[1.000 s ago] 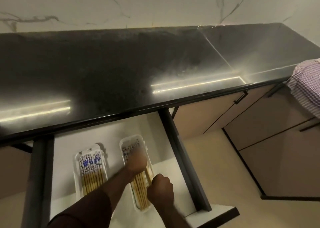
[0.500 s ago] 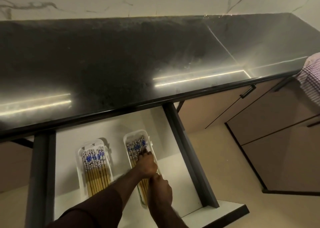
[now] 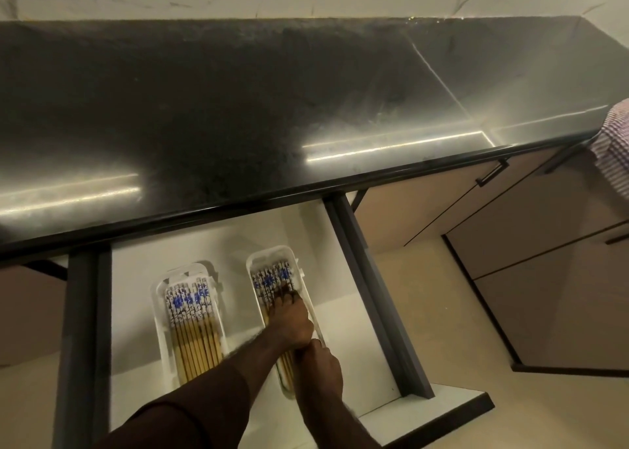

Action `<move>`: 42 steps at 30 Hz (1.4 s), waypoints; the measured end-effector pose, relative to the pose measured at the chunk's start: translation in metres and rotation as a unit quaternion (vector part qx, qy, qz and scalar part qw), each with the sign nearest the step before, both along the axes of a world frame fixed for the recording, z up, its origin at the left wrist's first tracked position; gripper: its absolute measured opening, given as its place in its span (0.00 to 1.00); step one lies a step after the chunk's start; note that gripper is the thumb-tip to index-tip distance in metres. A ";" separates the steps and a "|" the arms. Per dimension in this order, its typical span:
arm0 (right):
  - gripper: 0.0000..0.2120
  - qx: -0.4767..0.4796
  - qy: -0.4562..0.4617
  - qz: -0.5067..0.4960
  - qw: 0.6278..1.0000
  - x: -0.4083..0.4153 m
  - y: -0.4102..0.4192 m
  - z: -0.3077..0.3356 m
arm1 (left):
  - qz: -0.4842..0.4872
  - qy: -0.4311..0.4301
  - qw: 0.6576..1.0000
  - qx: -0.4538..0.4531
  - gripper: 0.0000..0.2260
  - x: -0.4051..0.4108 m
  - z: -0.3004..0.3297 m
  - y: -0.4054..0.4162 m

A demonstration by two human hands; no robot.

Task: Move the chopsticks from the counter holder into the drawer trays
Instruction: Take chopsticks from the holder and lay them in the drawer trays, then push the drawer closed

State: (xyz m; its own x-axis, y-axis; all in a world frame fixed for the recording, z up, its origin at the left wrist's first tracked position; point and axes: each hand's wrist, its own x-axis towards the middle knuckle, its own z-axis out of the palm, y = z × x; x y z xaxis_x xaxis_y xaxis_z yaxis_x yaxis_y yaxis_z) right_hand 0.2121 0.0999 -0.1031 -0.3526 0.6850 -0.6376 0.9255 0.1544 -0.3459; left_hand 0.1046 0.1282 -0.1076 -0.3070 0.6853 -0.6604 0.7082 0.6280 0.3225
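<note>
An open white drawer (image 3: 190, 251) under the black counter (image 3: 238, 108) holds two white trays. The left tray (image 3: 159, 315) is filled with bamboo chopsticks (image 3: 190, 315) that have blue-and-white patterned tops. In the right tray (image 3: 272, 251) lie more of the same chopsticks (image 3: 270, 280). My left hand (image 3: 289, 315) rests flat on them, fingers spread over the patterned ends. My right hand (image 3: 318, 363) is curled around their bamboo ends at the near end of that tray, touching my left wrist. No holder shows on the counter.
Dark drawer rails run along both sides, the right one (image 3: 367, 278) close to the right tray. The drawer front (image 3: 425, 411) juts out at the bottom right. Brown cabinet doors with a black handle (image 3: 492, 172) stand to the right. A checked cloth (image 3: 612, 142) hangs over the counter's right edge.
My left hand slid up the right tray towards the patterned ends and now lies still. My right hand moved left onto the tray's near end. The camera tilted slightly.
</note>
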 end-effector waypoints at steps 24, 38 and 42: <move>0.20 0.149 0.053 0.163 0.974 0.015 0.001 0.056 | 0.128 -0.106 0.961 0.220 0.21 -0.008 0.070 -0.051; 0.18 0.222 0.153 0.146 0.952 0.057 -0.036 0.109 | 0.169 -0.056 0.920 0.349 0.26 0.040 0.133 -0.165; 0.16 0.247 0.203 0.179 0.930 0.077 -0.055 0.123 | 0.210 -0.015 0.893 0.398 0.26 0.072 0.145 -0.207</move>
State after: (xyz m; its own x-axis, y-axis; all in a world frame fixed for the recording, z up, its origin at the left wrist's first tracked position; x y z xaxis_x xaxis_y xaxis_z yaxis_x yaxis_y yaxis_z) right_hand 0.2888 0.0448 0.0196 -0.7582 0.6507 -0.0411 0.5921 0.6607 -0.4614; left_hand 0.1767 -0.0790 0.0376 -0.6374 0.7700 -0.0274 0.4476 0.3989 0.8003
